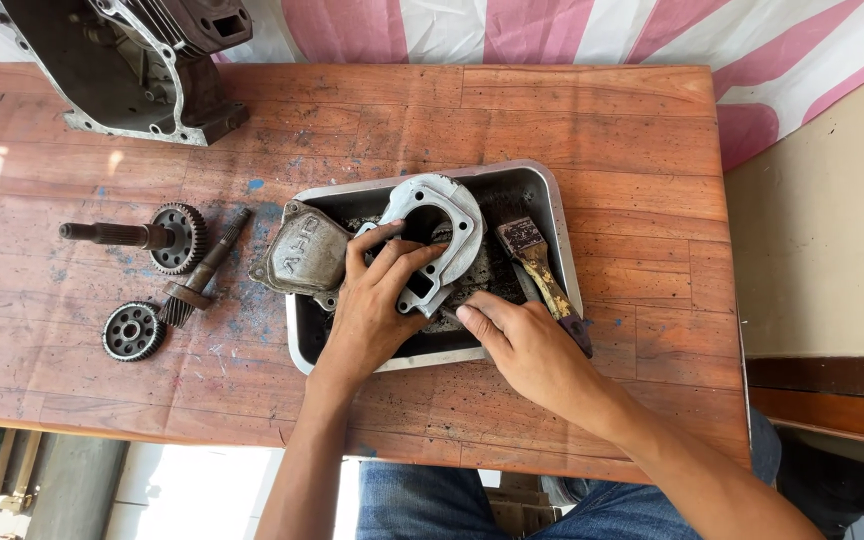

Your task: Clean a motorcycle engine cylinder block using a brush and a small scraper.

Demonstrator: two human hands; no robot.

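- Head view, hidden parts: engine casing (pixel 142 65) cut off by top edge, far up-left of the left hand (pixel 372 310). Tray floor mostly covered by parts and both hands; grime on it hard to make out. Something thin under the right hand (pixel 527 350) fingertips, too small to identify. Lower bodies of both arms run out of frame.
- Counts: one metal tray (pixel 552 215) on the wooden surface (pixel 602 130); one ring-shaped grey flange (pixel 442 225); one domed grey cover (pixel 304 255); one paintbrush (pixel 542 275); two geared shafts, one lying flat (pixel 137 235), one slanted (pixel 207 270); one loose gear (pixel 132 330); two hands.
- Left hand fingers (pixel 402 260): spread, curled over the lower rim of the flange, clamped on it; flange tilted up inside the tray, its opening just beyond the fingertips. Cover just left of these fingers, resting over the tray's left rim.
- Right hand fingers (pixel 472 318): drawn together, pressed down at the tray's near edge, touching the flange's bottom corner; cannot tell if they pinch anything. Paintbrush just right of them, bristles away, handle over the tray rim.
- Shafts and gear well left of the left hand.
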